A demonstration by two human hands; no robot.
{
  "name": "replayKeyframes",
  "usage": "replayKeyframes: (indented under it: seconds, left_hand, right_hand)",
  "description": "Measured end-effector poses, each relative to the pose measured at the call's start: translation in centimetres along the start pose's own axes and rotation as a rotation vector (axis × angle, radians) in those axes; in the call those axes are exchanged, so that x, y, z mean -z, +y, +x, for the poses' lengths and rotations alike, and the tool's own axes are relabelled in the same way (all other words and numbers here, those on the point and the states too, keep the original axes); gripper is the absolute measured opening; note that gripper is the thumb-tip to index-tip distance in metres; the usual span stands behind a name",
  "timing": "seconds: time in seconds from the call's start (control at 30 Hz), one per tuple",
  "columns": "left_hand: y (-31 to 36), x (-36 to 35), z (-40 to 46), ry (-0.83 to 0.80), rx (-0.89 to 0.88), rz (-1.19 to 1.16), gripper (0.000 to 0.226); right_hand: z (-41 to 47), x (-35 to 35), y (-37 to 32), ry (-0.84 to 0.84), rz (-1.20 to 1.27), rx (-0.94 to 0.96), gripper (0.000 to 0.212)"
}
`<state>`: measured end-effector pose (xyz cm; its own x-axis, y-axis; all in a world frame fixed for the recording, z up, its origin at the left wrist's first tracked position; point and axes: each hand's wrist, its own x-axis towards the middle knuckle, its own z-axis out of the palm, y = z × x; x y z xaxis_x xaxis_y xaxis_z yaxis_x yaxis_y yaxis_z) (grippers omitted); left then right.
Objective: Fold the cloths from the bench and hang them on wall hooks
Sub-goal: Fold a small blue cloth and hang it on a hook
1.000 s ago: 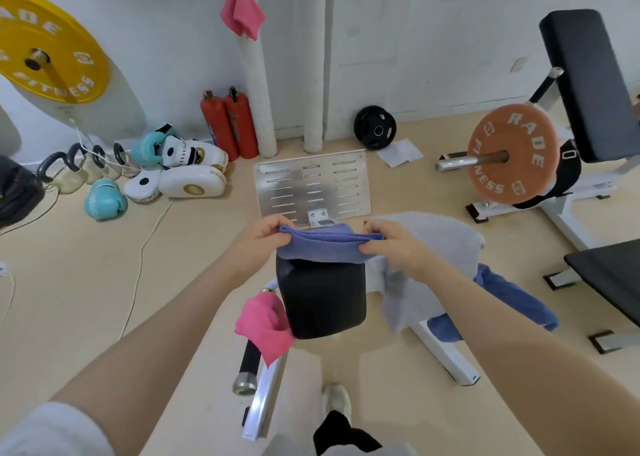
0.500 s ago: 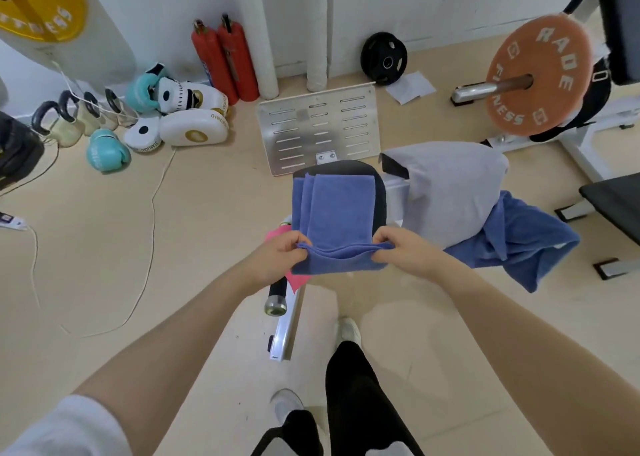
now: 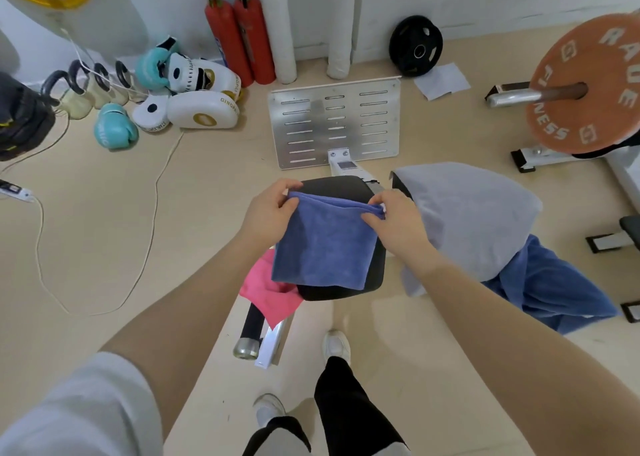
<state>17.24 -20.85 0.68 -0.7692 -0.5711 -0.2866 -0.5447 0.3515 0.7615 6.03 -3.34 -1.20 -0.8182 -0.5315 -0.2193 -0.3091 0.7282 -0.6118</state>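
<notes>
Folding in progress: blue cloth [image 3: 323, 244] lies doubled over the black bench pad [image 3: 375, 270], far edge lifted off the pad. Left hand [image 3: 268, 213] pinches the far left corner, fingers curled around the hem; right hand [image 3: 393, 218] pinches the far right corner the same way, thumb under, fingers on top. Near edge of the cloth rests flat and roughly square to the pad. Judged step: mid-fold, first cloth of several, nothing yet taken to a hook. Next move likely calls for bringing the two held corners toward the near edge together, keeping them level so the layers line up, then smoothing and lifting the packet in one hand. No wall hook visible in this view, so the carry direction cannot be told. Still waiting: grey cloth [image 3: 464, 213] draped over the bench part just right of the pad, a larger blue cloth [image 3: 550, 293] hanging below it toward the floor, and a pink cloth [image 3: 268, 293] hanging off the left side of the pad, partly under the folded one. Obstacles for the walk: white bench frame [image 3: 273, 343] at the feet, cable [image 3: 152, 213] across the floor to the left, boxing gloves [image 3: 116, 132], orange weight plate [image 3: 585, 85] at right.
</notes>
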Motion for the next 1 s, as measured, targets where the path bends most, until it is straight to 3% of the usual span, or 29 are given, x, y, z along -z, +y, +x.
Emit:
replayKeyframes:
  seconds: [0.13,0.27,0.33,0.5,0.63,0.83,1.0]
  left_hand:
    - [-1.9,-1.0,1.4,-0.082,0.068,0.201,0.053]
    - [-3.8,-2.1,1.9,-0.167,0.262,0.164,0.074]
    - [-4.2,-2.3,2.0,-0.17,0.255,0.228,0.071]
    - [-2.8,-2.4,1.7,-0.11,0.209,0.228,0.049]
    - [-0.6,-0.4,-0.3,-0.076,0.136,0.0,0.039]
    - [0.9,7.7,-3.5,-0.104,0.019,-0.509,0.029]
    - [-0.4,17.1,-5.4,-0.063,-0.029,-0.751,0.015]
  right_hand:
    - [1.4,-1.4,0.3,-0.075,-0.081,0.005,0.016]
    - [1.9,-1.8,0.1,-0.068,-0.137,-0.048,0.038]
    - [1.7,-1.9,-0.1,-0.072,-0.251,-0.049,0.04]
    - [0.6,-2.9,-1.4,-0.164,-0.421,-0.047,0.02]
    - [0.4,-1.1,-2.8,-0.138,-0.028,-0.14,0.023]
    - [-0.7,0.7,-11.8,0.121,0.387,-0.018,0.059]
    - [-2.1,-2.6,-20.7,0.084,0.675,-0.083,0.05]
